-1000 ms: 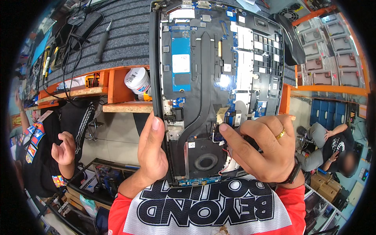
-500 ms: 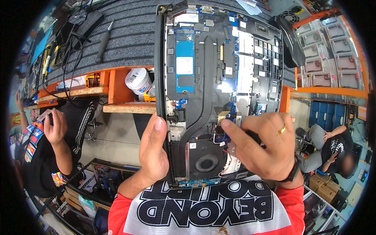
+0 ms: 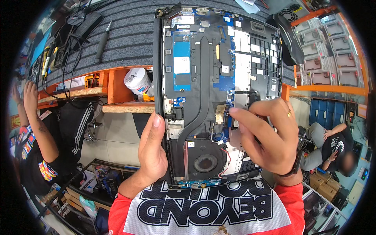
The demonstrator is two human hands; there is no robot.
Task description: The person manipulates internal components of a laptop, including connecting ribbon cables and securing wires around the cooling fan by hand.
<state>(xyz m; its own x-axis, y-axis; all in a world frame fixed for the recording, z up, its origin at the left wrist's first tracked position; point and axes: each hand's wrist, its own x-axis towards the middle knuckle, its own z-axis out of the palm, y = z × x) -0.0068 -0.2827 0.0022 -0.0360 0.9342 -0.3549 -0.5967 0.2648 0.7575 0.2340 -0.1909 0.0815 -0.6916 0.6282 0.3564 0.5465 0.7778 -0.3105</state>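
Note:
An opened laptop base (image 3: 203, 90) stands propped between my lap and the table's edge, its inner parts showing. My left hand (image 3: 152, 154) grips its left edge, thumb up along the side and the other fingers hidden behind. My right hand (image 3: 270, 135) is over the lower right of the circuit board, fingers bent and fingertips close together. Its index fingertip is just right of a gold patch (image 3: 220, 114) on the board. Anything pinched there is too small to make out. Below the patch is a black fan (image 3: 205, 163). A blue drive stick (image 3: 181, 80) sits higher up.
On the striped grey mat (image 3: 133, 43) lie a screwdriver (image 3: 102, 45) and black cables. A white tub (image 3: 137, 81) stands on the orange shelf (image 3: 129, 108) below. One co-worker's arms (image 3: 43, 129) show at left; another person (image 3: 337, 149) sits at right.
My right index finger has moved off the gold patch to its right, uncovering it. The laptop has shifted slightly left. The co-worker at left has raised an arm.

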